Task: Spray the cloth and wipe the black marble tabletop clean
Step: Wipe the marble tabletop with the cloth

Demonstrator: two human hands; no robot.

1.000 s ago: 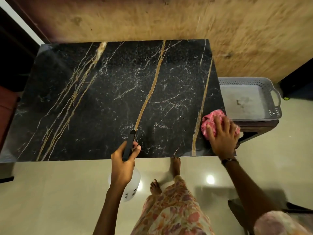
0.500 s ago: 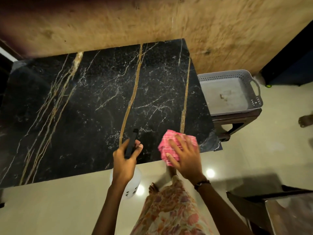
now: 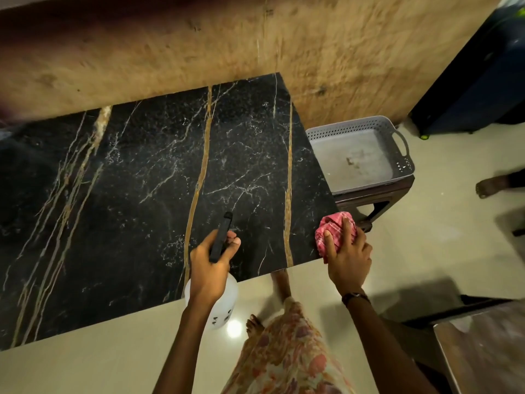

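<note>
The black marble tabletop (image 3: pixel 142 194) with gold and white veins fills the left and centre. My left hand (image 3: pixel 208 268) grips a spray bottle (image 3: pixel 217 302) with a white body and a black trigger head, held at the table's near edge. My right hand (image 3: pixel 348 257) presses a crumpled pink cloth (image 3: pixel 333 227) against the near right corner of the tabletop. Part of the cloth is hidden under my fingers.
A grey perforated plastic tray (image 3: pixel 397 137) sits on a dark stool (image 3: pixel 377 200) right of the table. A tan wall (image 3: pixel 255 44) runs behind. Another person's foot (image 3: pixel 491 184) shows at the right edge. A dark cabinet (image 3: pixel 483 81) stands at the far right.
My right hand has slid the pink cloth rightward along the near edge to the table's right corner. The left hand keeps the spray bottle at the near edge.
</note>
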